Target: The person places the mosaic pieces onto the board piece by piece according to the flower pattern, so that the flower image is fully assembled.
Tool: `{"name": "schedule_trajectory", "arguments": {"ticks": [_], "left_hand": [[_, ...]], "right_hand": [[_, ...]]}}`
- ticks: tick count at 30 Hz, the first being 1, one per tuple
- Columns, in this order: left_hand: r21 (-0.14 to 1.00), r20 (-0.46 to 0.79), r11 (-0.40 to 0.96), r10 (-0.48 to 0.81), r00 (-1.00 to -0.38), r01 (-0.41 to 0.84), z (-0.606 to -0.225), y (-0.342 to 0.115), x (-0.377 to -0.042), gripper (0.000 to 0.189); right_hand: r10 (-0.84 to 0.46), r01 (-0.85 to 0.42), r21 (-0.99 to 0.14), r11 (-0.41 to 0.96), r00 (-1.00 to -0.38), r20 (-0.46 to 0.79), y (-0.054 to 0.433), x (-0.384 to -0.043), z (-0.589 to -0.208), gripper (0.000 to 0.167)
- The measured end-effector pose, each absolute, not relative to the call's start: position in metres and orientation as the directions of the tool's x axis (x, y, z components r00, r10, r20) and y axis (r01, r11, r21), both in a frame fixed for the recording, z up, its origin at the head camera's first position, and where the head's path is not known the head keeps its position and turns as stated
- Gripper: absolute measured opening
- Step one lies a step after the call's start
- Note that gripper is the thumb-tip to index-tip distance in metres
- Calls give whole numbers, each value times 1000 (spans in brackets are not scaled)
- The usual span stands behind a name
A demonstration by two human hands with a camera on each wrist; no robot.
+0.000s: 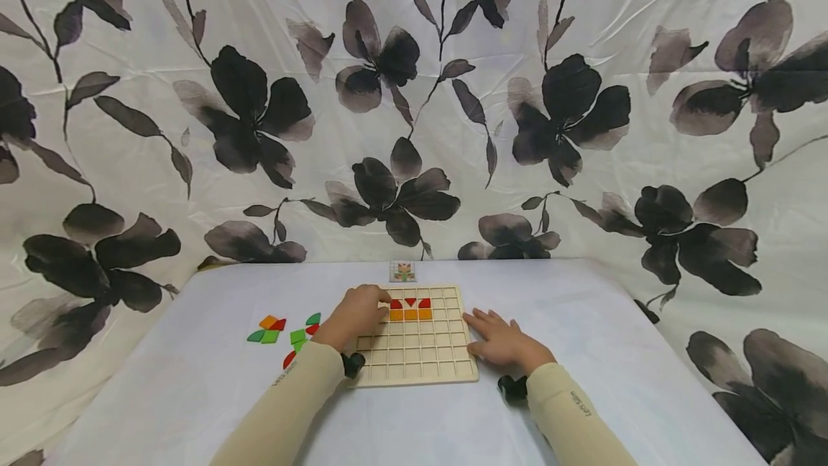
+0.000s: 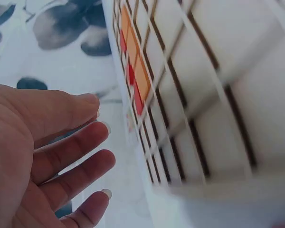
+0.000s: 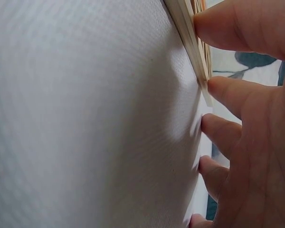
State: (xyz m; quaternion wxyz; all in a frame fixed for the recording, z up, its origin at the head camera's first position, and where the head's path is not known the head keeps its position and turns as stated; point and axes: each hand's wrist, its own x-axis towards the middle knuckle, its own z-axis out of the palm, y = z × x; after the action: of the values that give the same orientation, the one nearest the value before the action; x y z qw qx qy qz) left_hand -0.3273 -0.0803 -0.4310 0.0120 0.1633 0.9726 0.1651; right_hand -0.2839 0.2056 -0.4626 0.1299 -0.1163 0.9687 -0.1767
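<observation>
A light wooden grid board (image 1: pixel 420 357) lies on the table. In its upper part is a row of orange squares (image 1: pixel 410 315), with red pieces (image 1: pixel 424 303) in the row beyond, the middle one a triangle. My left hand (image 1: pixel 358 313) reaches over the board's far left part, fingertips beside the leftmost red piece. In the left wrist view, the left hand (image 2: pixel 52 147) has its thumb close to the index finger, and no piece shows between them. My right hand (image 1: pixel 503 340) touches the board's right edge with thumb and a finger; its other fingers (image 3: pixel 221 133) are spread on the tabletop.
Left of the board lie loose green, red and orange pieces (image 1: pixel 269 336), with more (image 1: pixel 298 336) partly hidden behind the left forearm. A small pattern card (image 1: pixel 403 272) lies beyond the board. Floral cloth (image 1: pixel 414 128) hangs behind the white table (image 1: pixel 213 351).
</observation>
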Motion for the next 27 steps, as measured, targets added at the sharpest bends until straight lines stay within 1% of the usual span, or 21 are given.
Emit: {"name": "schedule_trajectory", "arguments": {"ticks": [5,12,22,27], "left_hand": [[314,-15,918,261,-965,244,-424,-102,-322,27],[247,-28,941,244,-969,229,-421,-132,-327,27],[203,-84,964,193,-978,173,-422,-181,-325,28],[189,-99,974,143,-985,122,-423,-210,-320,27]], "right_hand": [[-274,-184,-365,913,-938,-212,205,-284,-461,63],[-266,-174,-366,914,-939,-219,204,-283,-462,64],[-267,-178,-363,915,-940,-211,207,-287,-466,64],[-271,-179,-371,911,-939,-213,207,-288,-468,65]]}}
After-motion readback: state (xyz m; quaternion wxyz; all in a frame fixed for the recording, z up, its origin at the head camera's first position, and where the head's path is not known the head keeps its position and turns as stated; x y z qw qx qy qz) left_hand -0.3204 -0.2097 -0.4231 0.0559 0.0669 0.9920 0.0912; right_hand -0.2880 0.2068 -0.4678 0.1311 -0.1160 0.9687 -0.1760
